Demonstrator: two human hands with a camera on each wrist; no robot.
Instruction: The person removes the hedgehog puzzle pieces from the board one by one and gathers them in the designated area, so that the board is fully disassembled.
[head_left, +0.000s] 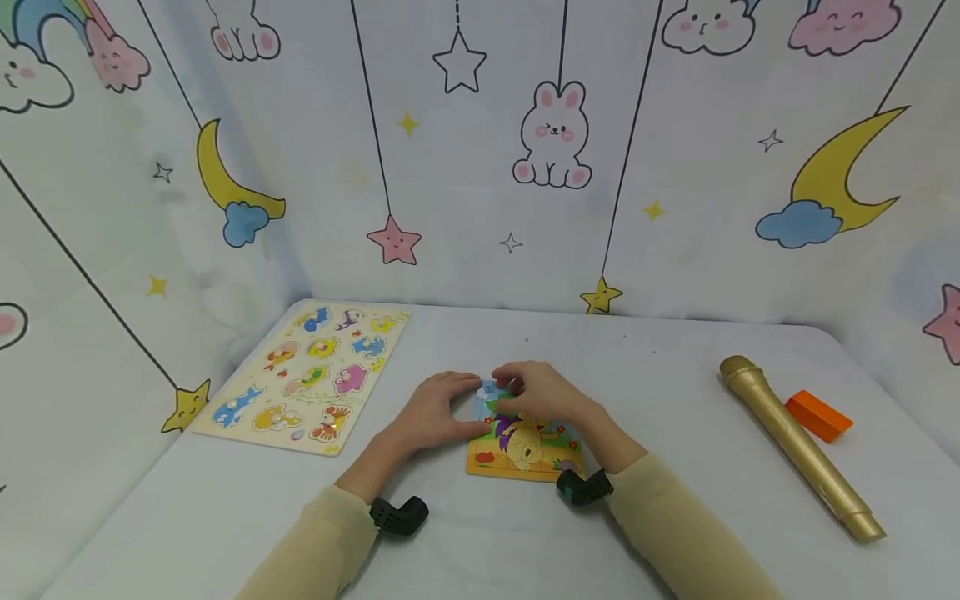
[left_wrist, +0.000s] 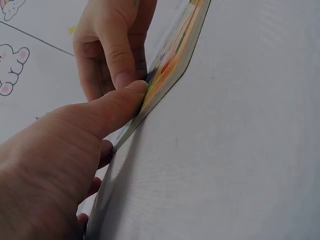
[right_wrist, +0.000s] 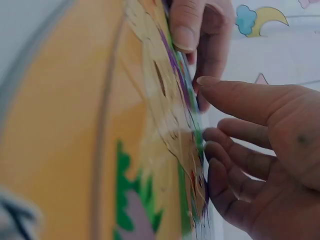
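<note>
A small cartoon jigsaw puzzle [head_left: 525,454] with an orange lower border lies flat on the white table, its upper part partly covered by both hands. At its left edge, my left hand [head_left: 435,410] holds it, thumb on the top face and fingers around the far left corner. In the left wrist view the left thumb [left_wrist: 120,107] rests at the board's pale edge. My right hand [head_left: 543,392] arches over the puzzle's upper part. In the right wrist view, the right fingertips [right_wrist: 212,137] touch the picture, thumb apart from them; no piece shows between.
A cream animal puzzle board [head_left: 300,379] lies at the left. To the right are a gold microphone-like stick [head_left: 802,450] and an orange block [head_left: 819,415]. A patterned cloth [head_left: 465,167] hangs behind the table. Black cameras [head_left: 400,517] sit on both wrists.
</note>
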